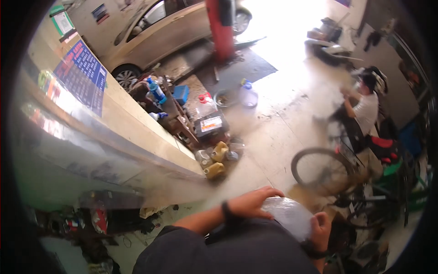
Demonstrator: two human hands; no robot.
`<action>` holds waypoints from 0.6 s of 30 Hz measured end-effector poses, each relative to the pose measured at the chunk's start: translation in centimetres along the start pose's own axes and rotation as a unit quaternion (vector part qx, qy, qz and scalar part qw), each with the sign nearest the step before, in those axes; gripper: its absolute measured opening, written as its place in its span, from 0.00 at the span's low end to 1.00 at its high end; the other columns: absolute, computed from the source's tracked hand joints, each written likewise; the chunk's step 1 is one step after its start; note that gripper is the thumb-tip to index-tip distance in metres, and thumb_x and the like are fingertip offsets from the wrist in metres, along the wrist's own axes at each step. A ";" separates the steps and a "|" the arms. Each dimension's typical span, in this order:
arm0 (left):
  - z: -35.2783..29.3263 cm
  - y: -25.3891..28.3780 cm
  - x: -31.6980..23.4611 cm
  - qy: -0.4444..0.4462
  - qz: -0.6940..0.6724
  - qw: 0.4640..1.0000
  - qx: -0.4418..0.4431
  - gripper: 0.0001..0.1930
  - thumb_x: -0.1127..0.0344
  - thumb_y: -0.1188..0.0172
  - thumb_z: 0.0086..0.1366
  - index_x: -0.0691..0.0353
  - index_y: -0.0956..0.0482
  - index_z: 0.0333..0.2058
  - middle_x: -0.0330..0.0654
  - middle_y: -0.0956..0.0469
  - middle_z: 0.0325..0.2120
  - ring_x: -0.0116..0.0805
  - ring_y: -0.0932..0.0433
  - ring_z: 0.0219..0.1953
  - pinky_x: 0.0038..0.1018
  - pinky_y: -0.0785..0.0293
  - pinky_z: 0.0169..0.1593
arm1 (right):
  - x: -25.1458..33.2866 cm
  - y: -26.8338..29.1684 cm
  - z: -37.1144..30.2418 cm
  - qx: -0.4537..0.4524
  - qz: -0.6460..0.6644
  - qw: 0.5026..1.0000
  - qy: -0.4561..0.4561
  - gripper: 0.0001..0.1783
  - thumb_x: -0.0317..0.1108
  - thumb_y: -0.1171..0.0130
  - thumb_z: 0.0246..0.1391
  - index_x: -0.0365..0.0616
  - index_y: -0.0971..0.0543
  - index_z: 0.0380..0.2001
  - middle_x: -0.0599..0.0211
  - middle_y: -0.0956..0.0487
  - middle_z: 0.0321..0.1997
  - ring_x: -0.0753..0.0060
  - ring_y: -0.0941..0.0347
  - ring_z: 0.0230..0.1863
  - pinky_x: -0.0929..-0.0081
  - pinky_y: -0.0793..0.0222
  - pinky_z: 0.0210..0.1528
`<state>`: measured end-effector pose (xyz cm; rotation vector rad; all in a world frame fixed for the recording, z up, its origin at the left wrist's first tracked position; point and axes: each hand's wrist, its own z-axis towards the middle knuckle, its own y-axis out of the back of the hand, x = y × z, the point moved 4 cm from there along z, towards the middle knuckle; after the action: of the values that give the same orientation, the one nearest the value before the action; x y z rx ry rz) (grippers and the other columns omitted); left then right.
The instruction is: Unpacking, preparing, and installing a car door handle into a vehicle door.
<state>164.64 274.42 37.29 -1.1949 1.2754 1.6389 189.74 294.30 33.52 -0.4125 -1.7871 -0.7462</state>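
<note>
- Two bare hands in the head view hold a rounded, glossy, whitish-grey bundle [289, 219] close before the dark-clothed torso [223, 251]; it seems wrapped in clear film.
- The left hand [252, 203] is half open, thumb and fingers spread at the bundle's left edge; the right hand [320, 232] is curled narrow against its right side (whether any fingers reach underneath, I cannot tell).
- This hold from opposite sides probably stops the smooth load slipping, and the torso may help brace it.
- Beyond, a thin black-tyred bicycle wheel [319, 150] stands in the way toward a seated person in a white shirt [366, 112].
- Ahead to the left, yellow-brown plastic jugs [220, 151] crowd the floor near a black, boxy block with a pale label [211, 125]; a long cream-coloured partition [132, 116] bars that side.
</note>
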 end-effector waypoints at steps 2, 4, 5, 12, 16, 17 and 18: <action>4.9 2.1 1.2 0.039 0.016 0.999 -0.004 0.21 0.63 0.33 0.61 0.60 0.25 0.52 0.46 0.24 0.45 0.44 0.27 0.54 0.36 0.31 0.58 | 0.9 1.3 5.1 -0.020 -0.091 0.995 0.047 0.05 0.29 0.39 0.60 0.41 0.24 0.36 0.74 0.26 0.28 0.83 0.32 0.31 0.82 0.36 0.35; 8.7 4.3 3.2 0.081 0.033 0.996 -0.005 0.18 0.64 0.33 0.60 0.59 0.22 0.48 0.46 0.24 0.43 0.46 0.26 0.52 0.37 0.31 0.57 | 1.7 1.2 10.1 0.017 -0.019 0.999 0.024 0.04 0.27 0.39 0.55 0.41 0.24 0.33 0.76 0.26 0.29 0.85 0.33 0.32 0.82 0.37 0.35; 10.7 5.4 4.2 0.069 0.009 0.997 -0.015 0.15 0.64 0.33 0.61 0.58 0.21 0.45 0.45 0.24 0.42 0.46 0.26 0.51 0.38 0.30 0.55 | 2.1 1.3 12.9 0.035 0.043 0.998 -0.006 0.05 0.24 0.38 0.51 0.42 0.25 0.31 0.78 0.27 0.29 0.86 0.33 0.32 0.83 0.38 0.35; 21.8 11.6 8.8 0.139 -0.132 0.975 -0.110 0.22 0.61 0.32 0.60 0.61 0.24 0.51 0.46 0.22 0.46 0.40 0.25 0.53 0.34 0.30 0.58 | 8.9 2.8 35.5 0.169 0.042 0.984 0.021 0.10 0.20 0.35 0.41 0.39 0.24 0.30 0.75 0.25 0.31 0.82 0.31 0.37 0.81 0.35 0.42; 26.3 15.7 11.0 0.182 -0.109 0.964 -0.161 0.22 0.60 0.34 0.63 0.63 0.24 0.52 0.47 0.23 0.47 0.39 0.25 0.52 0.35 0.29 0.57 | 12.2 2.6 47.7 0.158 -0.074 0.981 0.089 0.10 0.21 0.36 0.43 0.38 0.23 0.32 0.71 0.25 0.30 0.79 0.30 0.37 0.79 0.34 0.42; 27.3 16.8 11.3 0.176 -0.072 0.967 -0.169 0.20 0.59 0.36 0.65 0.63 0.24 0.51 0.47 0.23 0.46 0.38 0.24 0.52 0.34 0.29 0.57 | 13.2 2.1 50.7 0.235 -0.092 0.961 0.108 0.09 0.22 0.36 0.44 0.38 0.22 0.31 0.71 0.25 0.28 0.78 0.29 0.34 0.77 0.33 0.39; 28.2 17.8 12.1 0.175 -0.071 0.964 -0.185 0.20 0.59 0.36 0.65 0.63 0.24 0.51 0.47 0.23 0.46 0.38 0.24 0.52 0.34 0.29 0.57 | 13.7 1.3 53.3 0.247 -0.096 0.957 0.117 0.09 0.22 0.36 0.44 0.38 0.22 0.31 0.71 0.25 0.28 0.78 0.29 0.34 0.77 0.33 0.39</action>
<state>138.00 297.45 33.12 -1.8270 1.0797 1.6518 147.64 329.70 36.09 0.1785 -1.7259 -0.4313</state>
